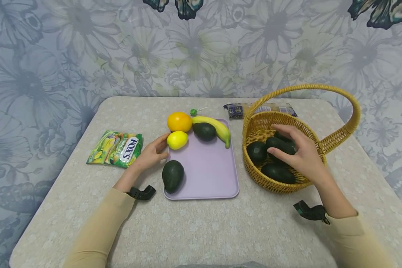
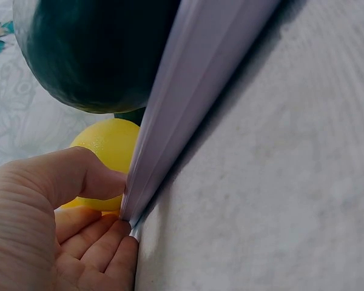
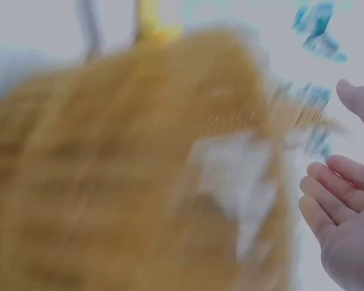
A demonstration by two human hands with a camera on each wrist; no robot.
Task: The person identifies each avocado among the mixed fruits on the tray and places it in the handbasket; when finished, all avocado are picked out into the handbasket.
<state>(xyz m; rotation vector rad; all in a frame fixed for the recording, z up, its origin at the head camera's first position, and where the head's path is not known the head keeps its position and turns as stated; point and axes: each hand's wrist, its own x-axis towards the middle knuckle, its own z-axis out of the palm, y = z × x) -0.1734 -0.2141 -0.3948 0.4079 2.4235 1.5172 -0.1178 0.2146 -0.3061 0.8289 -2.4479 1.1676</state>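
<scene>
My left hand [image 1: 152, 152] rests at the left side of a lilac tray [image 1: 207, 175], thumb and fingertips touching its rim [image 2: 170, 109], close beside a lemon [image 1: 177, 140]. An avocado [image 1: 173, 176] lies on the tray's near left part. Along its far side are an orange [image 1: 179, 122], a second avocado [image 1: 204, 131] and a banana [image 1: 217, 126]. My right hand [image 1: 303, 152] is over a wicker basket [image 1: 268, 184], thumb and fingers spread above dark green avocados [image 1: 278, 173]. In the right wrist view, nothing shows between that hand's fingers [image 3: 330, 200].
A green FOXS candy bag [image 1: 115, 148] lies left of the tray. Behind it is a small green lollipop [image 1: 193, 112]. A long dark-ended packet [image 1: 236, 111] lies behind the basket, whose tall handle [image 1: 308, 87] arches up. A patterned wall stands beyond the table.
</scene>
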